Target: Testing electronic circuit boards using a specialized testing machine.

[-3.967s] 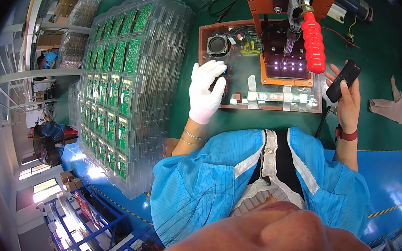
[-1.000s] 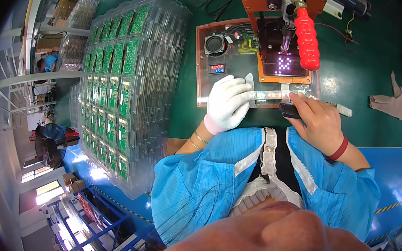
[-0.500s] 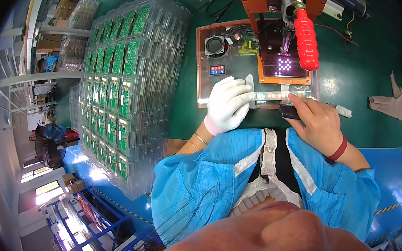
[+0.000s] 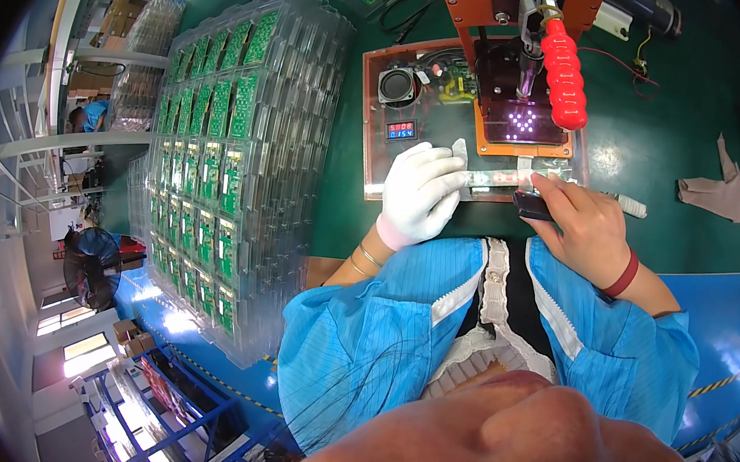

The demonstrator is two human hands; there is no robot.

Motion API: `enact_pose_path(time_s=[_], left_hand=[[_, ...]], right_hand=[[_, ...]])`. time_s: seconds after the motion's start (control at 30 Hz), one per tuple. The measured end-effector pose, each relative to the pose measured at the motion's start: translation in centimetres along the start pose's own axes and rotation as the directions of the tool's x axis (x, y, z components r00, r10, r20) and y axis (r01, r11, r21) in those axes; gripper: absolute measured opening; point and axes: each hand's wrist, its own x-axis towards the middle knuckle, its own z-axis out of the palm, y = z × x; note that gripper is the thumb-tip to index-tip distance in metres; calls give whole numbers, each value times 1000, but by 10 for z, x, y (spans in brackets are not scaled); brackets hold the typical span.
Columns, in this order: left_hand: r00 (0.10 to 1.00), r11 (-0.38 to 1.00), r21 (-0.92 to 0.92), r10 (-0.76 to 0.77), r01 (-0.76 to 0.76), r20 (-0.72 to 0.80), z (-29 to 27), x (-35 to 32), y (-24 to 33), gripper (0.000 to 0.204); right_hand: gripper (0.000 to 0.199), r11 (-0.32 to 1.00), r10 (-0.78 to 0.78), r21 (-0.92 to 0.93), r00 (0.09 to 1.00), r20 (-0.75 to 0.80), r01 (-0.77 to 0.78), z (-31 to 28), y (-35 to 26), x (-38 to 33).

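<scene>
Head: gloved left hand [image 4: 422,193] palm-down

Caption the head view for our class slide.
A gloved left hand and a right hand holding a black handheld device at a toggle-clamp fixture.

Glossy blue floor [image 4: 730,327] — blue-framed rack [image 4: 173,431] lower left — bright panes [image 4: 89,356], probably windows.

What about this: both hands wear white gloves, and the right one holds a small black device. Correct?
Not quite: in the head view, only the left hand wears a white glove; the right hand is bare. It does hold a small black device.
</scene>
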Motion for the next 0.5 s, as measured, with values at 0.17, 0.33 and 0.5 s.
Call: enact_pose_path(time_s=[0.17,0.33,0.5], left_hand=[[1000,1000,9,12,-12,-7,0,1,0,23],[1000,1000,-18,15,-15,-1,0,3,0,23],[1000,1000,-17,16,-16,0,0,1,-1,23]], right_hand=[[53,1000,1,8,1000,-2,-1,0,0,0],[52,1000,-1,19,1000,-19,1,1,1,0],[51,1000,-3,28,1000,-27,4,0,1,0]])
